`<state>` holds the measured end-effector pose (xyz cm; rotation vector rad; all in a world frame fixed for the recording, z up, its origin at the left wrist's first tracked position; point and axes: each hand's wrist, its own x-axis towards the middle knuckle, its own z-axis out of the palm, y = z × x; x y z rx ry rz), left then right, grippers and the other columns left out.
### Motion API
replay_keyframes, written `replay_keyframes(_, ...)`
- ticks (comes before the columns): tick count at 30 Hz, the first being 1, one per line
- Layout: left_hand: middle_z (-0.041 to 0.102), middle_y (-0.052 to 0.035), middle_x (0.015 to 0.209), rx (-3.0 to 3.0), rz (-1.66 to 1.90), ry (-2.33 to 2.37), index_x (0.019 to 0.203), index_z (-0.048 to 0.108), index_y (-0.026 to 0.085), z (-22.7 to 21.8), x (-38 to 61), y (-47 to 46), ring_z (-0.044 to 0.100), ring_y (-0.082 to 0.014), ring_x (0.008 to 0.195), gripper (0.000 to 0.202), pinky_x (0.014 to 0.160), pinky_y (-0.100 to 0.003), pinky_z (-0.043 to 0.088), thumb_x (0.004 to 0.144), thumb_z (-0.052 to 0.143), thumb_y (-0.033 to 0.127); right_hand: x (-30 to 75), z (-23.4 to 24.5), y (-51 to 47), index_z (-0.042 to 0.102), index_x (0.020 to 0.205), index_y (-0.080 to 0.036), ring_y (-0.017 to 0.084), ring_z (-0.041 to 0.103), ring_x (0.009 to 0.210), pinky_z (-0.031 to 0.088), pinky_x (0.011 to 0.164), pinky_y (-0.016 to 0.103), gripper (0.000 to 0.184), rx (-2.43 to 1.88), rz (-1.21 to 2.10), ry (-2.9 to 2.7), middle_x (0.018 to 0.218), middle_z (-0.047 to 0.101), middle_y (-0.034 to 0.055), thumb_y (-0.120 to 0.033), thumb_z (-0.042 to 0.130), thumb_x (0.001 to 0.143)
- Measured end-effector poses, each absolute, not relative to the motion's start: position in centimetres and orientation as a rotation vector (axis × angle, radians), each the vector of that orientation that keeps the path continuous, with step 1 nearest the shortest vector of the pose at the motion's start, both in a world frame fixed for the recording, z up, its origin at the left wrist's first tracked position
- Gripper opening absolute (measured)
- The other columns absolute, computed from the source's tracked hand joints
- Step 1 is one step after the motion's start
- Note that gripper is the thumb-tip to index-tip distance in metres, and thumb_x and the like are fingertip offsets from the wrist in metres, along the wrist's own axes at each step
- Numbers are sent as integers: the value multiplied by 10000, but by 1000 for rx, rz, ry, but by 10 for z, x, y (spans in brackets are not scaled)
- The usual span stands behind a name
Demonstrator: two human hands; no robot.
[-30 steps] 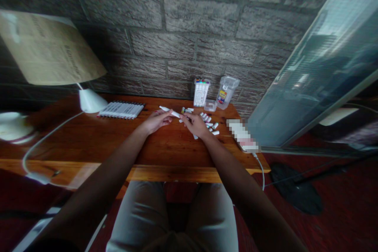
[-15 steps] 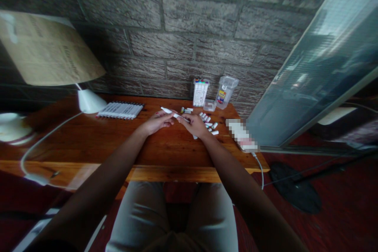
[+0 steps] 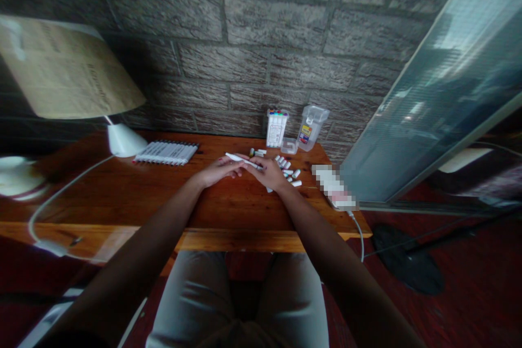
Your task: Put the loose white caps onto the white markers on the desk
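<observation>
Between my two hands, just above the tabletop, lies a slim white marker [image 3: 235,157], tilted with its pale end up to the left. My right hand [image 3: 267,172] is closed around its right end, thumb and fingers pinching it. My left hand [image 3: 216,171] has its thumb and fingers against the marker's left part. Several short white marker caps [image 3: 282,161] lie scattered just beyond and beside my right hand. Some of the caps are partly hidden by that hand.
A row of white markers [image 3: 166,152] lies left, near the lamp [image 3: 122,140]. At the back stand a clear case of markers [image 3: 278,128], an open clear box [image 3: 312,128] and a small clear lid [image 3: 289,145]. A cabled blurred-out device [image 3: 334,187] sits on the table's [image 3: 240,209] right edge.
The marker's left end has dropped slightly and shifted a little to the right. My left fingers have changed position a little; both hands remain at the marker.
</observation>
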<state>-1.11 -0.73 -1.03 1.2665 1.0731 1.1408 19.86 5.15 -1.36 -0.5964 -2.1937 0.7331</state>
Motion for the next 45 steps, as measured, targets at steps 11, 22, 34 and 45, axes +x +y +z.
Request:
replay_keyframes(11,765,-79,922,1235,1157,1078,1035,747,169,-9,-9,-7,634,-134,710,539,664,-261,460,688,886,558,198,-12,51,687,1116,-209,194,697,887,501,864,298,240,-670,667,-2163,1006,763,53,-367,543,1007)
replay_keyframes(22,725,-51,741,1268,1496,1377,828,730,171,-10,-16,1,508,-117,545,499,547,-266,345,689,820,642,198,-8,49,727,977,-209,196,695,832,502,796,290,311,-779,657,-2046,891,755,44,-459,544,1006)
replay_keyframes(34,696,-29,653,1625,1258,1475,731,726,212,-17,-11,-2,564,-170,608,322,654,-292,424,810,761,522,199,-13,55,777,986,-252,239,725,916,530,857,343,366,-871,681,-1951,968,791,58,-561,581,977)
replay_keyframes(45,700,-27,664,1717,1229,1491,751,713,217,-19,-14,-1,587,-168,608,338,689,-302,466,854,694,539,201,-8,53,791,909,-206,188,689,759,488,742,284,466,-893,677,-1951,848,774,39,-596,545,977)
